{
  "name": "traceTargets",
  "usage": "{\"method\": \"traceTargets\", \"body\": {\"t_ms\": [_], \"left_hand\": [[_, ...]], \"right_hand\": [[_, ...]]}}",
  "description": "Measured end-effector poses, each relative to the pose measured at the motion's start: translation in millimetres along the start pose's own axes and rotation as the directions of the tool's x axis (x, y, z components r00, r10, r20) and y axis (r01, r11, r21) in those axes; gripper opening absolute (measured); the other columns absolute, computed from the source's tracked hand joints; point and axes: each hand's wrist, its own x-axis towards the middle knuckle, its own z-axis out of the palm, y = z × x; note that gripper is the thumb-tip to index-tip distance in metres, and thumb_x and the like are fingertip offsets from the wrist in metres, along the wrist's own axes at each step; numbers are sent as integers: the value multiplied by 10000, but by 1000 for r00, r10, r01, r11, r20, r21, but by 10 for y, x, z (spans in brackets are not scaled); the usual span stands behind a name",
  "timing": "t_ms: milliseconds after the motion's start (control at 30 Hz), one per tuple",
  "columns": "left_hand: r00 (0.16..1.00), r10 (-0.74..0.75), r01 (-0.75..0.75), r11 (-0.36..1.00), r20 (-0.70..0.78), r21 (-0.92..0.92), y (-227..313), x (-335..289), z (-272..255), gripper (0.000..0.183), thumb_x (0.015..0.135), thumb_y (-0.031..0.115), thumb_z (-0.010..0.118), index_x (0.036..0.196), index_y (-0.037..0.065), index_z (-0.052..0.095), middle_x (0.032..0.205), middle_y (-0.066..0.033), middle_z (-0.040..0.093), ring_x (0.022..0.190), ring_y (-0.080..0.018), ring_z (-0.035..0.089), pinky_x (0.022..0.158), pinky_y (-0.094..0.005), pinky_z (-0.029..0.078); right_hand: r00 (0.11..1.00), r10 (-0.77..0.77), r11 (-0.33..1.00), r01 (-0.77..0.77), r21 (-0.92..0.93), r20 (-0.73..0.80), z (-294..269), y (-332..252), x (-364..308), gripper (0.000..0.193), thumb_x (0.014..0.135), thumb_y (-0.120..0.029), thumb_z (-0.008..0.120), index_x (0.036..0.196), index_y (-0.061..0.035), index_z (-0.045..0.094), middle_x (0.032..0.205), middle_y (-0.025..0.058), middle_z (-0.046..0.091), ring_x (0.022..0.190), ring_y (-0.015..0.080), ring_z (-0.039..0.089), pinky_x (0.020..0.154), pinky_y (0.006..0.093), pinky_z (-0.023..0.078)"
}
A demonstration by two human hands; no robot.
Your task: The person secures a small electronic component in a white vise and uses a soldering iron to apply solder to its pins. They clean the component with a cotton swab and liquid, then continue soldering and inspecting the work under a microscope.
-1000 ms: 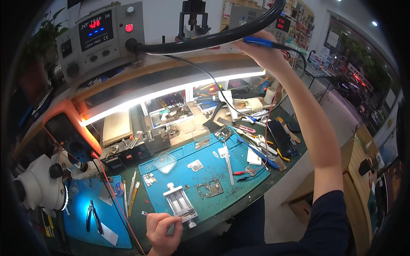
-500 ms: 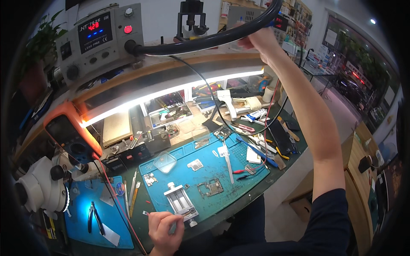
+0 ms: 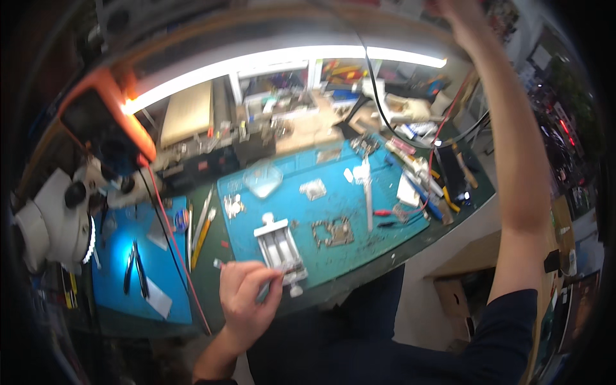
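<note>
My left hand (image 3: 249,296) is closed in a pinch around a slim grey tool (image 3: 264,292), mostly hidden by the fingers. It sits at the near end of a small metal clamp fixture (image 3: 276,247) on the blue work mat (image 3: 256,212). A bare phone circuit board frame (image 3: 333,232) lies right of the fixture. My right arm stretches far up and right. At the top edge my right hand (image 3: 449,8) is blurred and largely cut off, so its fingers and anything in them are hidden.
Left stand an orange multimeter (image 3: 106,119) and a white microscope (image 3: 54,215). Black-handled cutters (image 3: 135,269) lie on a second blue mat. Crowding the back right are several tools and a dark cable (image 3: 378,102). A clear plastic box (image 3: 263,180) stands on the main mat.
The view has tilted downward, so the shelf-top machine and thick black hose have mostly left the picture. My right hand has slipped to the top edge. My left hand keeps its pinch by the fixture.
</note>
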Motion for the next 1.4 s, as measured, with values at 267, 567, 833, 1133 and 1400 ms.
{"method": "traceTargets", "body": {"t_ms": [267, 567, 833, 1133, 1400], "left_hand": [[995, -1, 5, 999, 96, -35, -19, -4, 84, 247, 713, -28, 819, 904, 74, 699, 877, -50, 648, 773, -250, 578, 675, -366, 412], [988, 32, -26, 999, 152, -40, 9, 66, 83, 289, 673, -78, 816, 900, 59, 700, 853, -61, 647, 759, -237, 590, 656, -340, 443], [986, 7, 2, 999, 165, -53, 9, 65, 89, 319, 652, -53, 838, 913, 79, 710, 869, -37, 654, 746, -230, 585, 654, -346, 410], [978, 21, -12, 999, 208, -47, 23, 76, 39, 317, 658, -98, 817, 913, 51, 702, 856, -67, 639, 762, -239, 580, 647, -330, 456], [989, 4, 3, 999, 150, -47, 55, 59, 38, 270, 676, -25, 829, 892, 85, 710, 864, -45, 658, 765, -254, 603, 676, -373, 425]], "right_hand": [[988, -146, 945, 155, 288, -54, 76, 310, -2335, 337, 961, -282, 689, 1195, -41, 700, 915, 63, 680, 677, 118, 561, 612, 240, 421], [984, -157, 933, 119, 340, 87, 656, 153, -3832, 243, 986, -312, 700, 979, -72, 664, 681, -2, 628, 500, 141, 555, 464, 284, 403], [976, -217, 881, 192, 433, 9, 799, 190, -3846, 253, 974, -269, 681, 897, -28, 694, 624, -12, 610, 428, 104, 507, 393, 246, 339], [970, -239, 880, 198, 432, 44, 818, 170, -3864, 233, 967, -242, 680, 894, -21, 698, 624, -10, 616, 427, 108, 508, 392, 248, 347], [982, 46, 944, 18, 330, -185, 354, 202, -3401, 448, 976, -401, 717, 1206, -50, 559, 906, 80, 565, 645, 142, 542, 548, 284, 441]]}}
